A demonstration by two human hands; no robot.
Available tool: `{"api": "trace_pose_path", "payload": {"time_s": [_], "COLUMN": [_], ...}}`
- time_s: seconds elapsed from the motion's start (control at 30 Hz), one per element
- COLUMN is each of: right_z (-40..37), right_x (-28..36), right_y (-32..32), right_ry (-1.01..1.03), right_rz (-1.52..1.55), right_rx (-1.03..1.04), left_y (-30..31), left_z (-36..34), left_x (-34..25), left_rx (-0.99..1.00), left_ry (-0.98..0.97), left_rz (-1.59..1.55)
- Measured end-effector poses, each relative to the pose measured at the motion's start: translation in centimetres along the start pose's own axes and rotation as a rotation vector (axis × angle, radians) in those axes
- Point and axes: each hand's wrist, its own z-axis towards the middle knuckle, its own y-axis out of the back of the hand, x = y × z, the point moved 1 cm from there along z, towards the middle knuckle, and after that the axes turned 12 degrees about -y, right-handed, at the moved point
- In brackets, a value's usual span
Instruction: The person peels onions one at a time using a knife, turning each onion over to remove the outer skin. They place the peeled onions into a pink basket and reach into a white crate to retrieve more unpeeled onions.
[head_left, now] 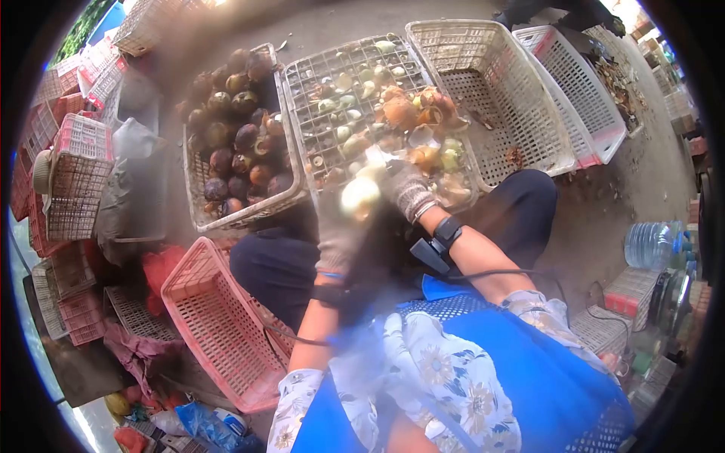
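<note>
Both hands wear pale knitted gloves and meet over the near edge of a crate with a wire grid [308, 151]. My left hand [337, 234] is wrapped round a pale, peeled round piece of produce [360, 198], though blur hides its fingertips. My right hand [408, 189] is closed beside it, on something I cannot make out. Brown peels [400, 112] and pale scraps [340, 106] lie on the grid. To its left, a white crate [298, 170] holds several dark, round, purple-brown fruits [247, 137].
An open beige crate [563, 143] stands right of the grid, with white crates [596, 113] beyond. A pink crate [189, 264] lies near the left knee. Stacked crates [79, 166] stand far left; a large water bottle [648, 245] is at right.
</note>
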Motion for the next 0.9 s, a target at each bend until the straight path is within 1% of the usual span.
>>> {"api": "trace_pose_path", "payload": {"time_s": [0.03,0.07,0.1,0.13,0.17,0.2,0.27,0.3,0.33,0.4,0.43,0.47,0.5,0.53,0.57,0.6,0.67,0.7,0.73,0.77,0.8,0.83,0.87,0.9], "right_z": [-1.3,-2.1,-2.5,-2.8,-3.8,-4.0,0.5,-0.4,-0.5,3.2,3.3,2.8,0.9,-1.1,-2.1,-3.1,-4.9,-5.3,-5.3,-5.3,-5.3,-5.2,-5.2,-5.3], "right_x": [0.6,0.9,1.4,1.6,3.0,3.8,1.2,2.7,3.5,0.9,0.1,-0.7,0.2,1.0,1.1,1.5,2.8,3.3,3.4,3.5,3.7,3.4,3.4,3.3], "right_y": [0.0,0.2,0.2,0.9,3.4,4.9,4.6,8.3,12.2,12.8,12.9,12.6,12.8,13.1,11.6,10.5,10.5,10.7,10.8,10.9,10.8,10.5,10.3,10.0], "right_ry": [-0.001,-0.008,0.025,0.026,0.058,0.095,0.000,0.239,0.383,0.110,0.161,0.207,0.229,0.018,-0.003,-0.020,-0.104,-0.148,-0.143,-0.098,-0.050,-0.020,-0.012,0.014], "right_rz": [0.137,0.269,0.345,0.346,0.416,0.486,1.204,0.913,0.440,0.067,0.177,0.282,-0.120,0.233,0.394,0.558,0.534,0.451,0.457,0.352,0.247,0.263,0.260,0.285], "right_rx": [0.039,0.076,0.038,0.038,0.044,0.046,0.472,0.074,-0.135,-0.411,-0.361,-0.301,-0.274,-0.054,0.006,0.066,0.156,0.169,0.172,0.144,0.117,0.104,0.090,0.096], "left_y": [1.4,1.9,2.0,2.1,2.1,2.0,2.0,2.2,2.0,1.1,0.5,0.3,0.3,0.3,0.4,0.6,1.2,0.7,0.6,0.8,1.6,2.7,3.1,3.4], "left_z": [-0.3,0.0,0.5,0.9,0.8,1.2,1.4,1.5,1.4,1.0,1.1,1.1,0.9,0.8,0.9,1.2,1.5,0.9,0.8,0.9,1.8,2.4,2.6,2.8], "left_x": [-0.5,-0.8,-0.7,-0.5,0.8,0.6,0.1,0.3,0.9,3.0,3.8,3.8,3.6,3.4,3.3,2.5,0.9,1.9,2.2,2.0,0.4,-1.3,-1.1,-1.0], "left_rx": [0.105,0.104,0.175,0.245,0.239,0.237,0.034,0.007,0.001,0.009,0.096,0.093,0.094,0.100,0.010,0.016,-0.052,-0.024,-0.024,-0.083,-0.145,-0.337,-0.347,-0.313], "left_ry": [0.108,0.115,0.152,0.185,0.283,0.277,0.438,0.440,0.437,0.210,0.132,0.131,0.073,0.016,0.227,0.228,0.210,0.148,0.145,0.179,0.213,0.521,0.509,0.455], "left_rz": [-0.003,-0.001,-0.027,-0.053,-0.257,-0.259,-0.842,-1.019,-1.021,-1.004,-0.711,-0.714,-0.681,-0.646,-1.020,-1.018,-1.020,-1.006,-0.998,-0.855,-0.710,-1.591,-1.582,-1.782]}}
